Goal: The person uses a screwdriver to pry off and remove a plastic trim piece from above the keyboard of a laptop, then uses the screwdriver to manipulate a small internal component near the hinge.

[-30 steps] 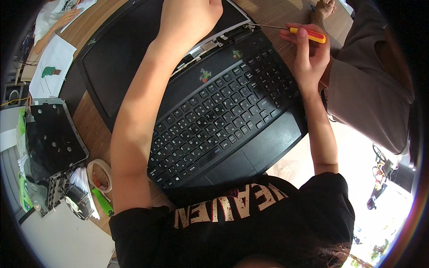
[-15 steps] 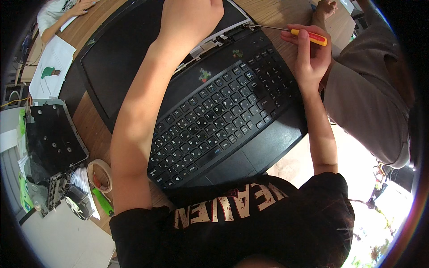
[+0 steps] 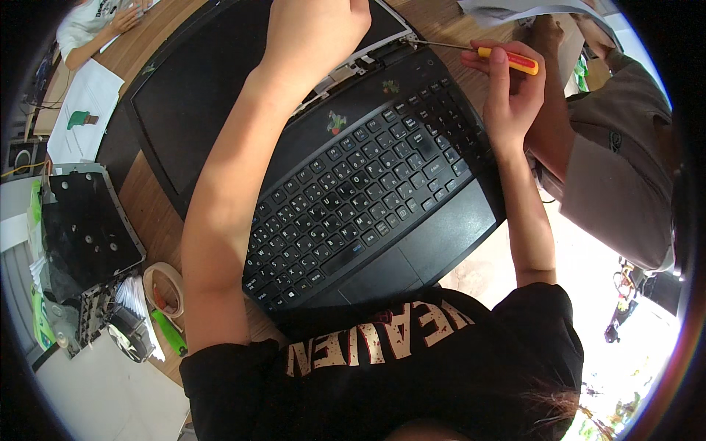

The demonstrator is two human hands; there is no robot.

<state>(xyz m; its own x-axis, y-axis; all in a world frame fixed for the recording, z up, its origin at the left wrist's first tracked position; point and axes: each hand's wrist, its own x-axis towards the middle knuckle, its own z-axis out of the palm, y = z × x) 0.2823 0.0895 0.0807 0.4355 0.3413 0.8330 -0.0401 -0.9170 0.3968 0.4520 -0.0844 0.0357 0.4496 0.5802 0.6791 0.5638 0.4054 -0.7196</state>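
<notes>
A black laptop (image 3: pixel 346 287) lies open, its screen (image 3: pixel 184 95) tipped back and parts exposed along the hinge strip (image 3: pixel 342 75). My left hand (image 3: pixel 316 29) is over the screen, near its lower bezel; its fingers run out of the top of the picture, so what they hold is hidden. My right hand (image 3: pixel 511 95) is closed on a yellow-and-red screwdriver (image 3: pixel 518 62). The screwdriver's shaft points left, with its tip at the hinge corner (image 3: pixel 412 40) at the right end of the strip.
On the wooden table (image 3: pixel 136 202) at left are paper (image 3: pixel 95 88), a black metal panel (image 3: pixel 95 228), a tape roll (image 3: pixel 165 283) and a green-handled tool (image 3: pixel 169 332). Co-workers are at top left (image 3: pixel 99 37) and right (image 3: pixel 603 169); a sheet (image 3: pixel 507 10) is at top right.
The co-worker at right has shifted, and a sheet has come into the top right. My hands and the screwdriver have barely moved.
</notes>
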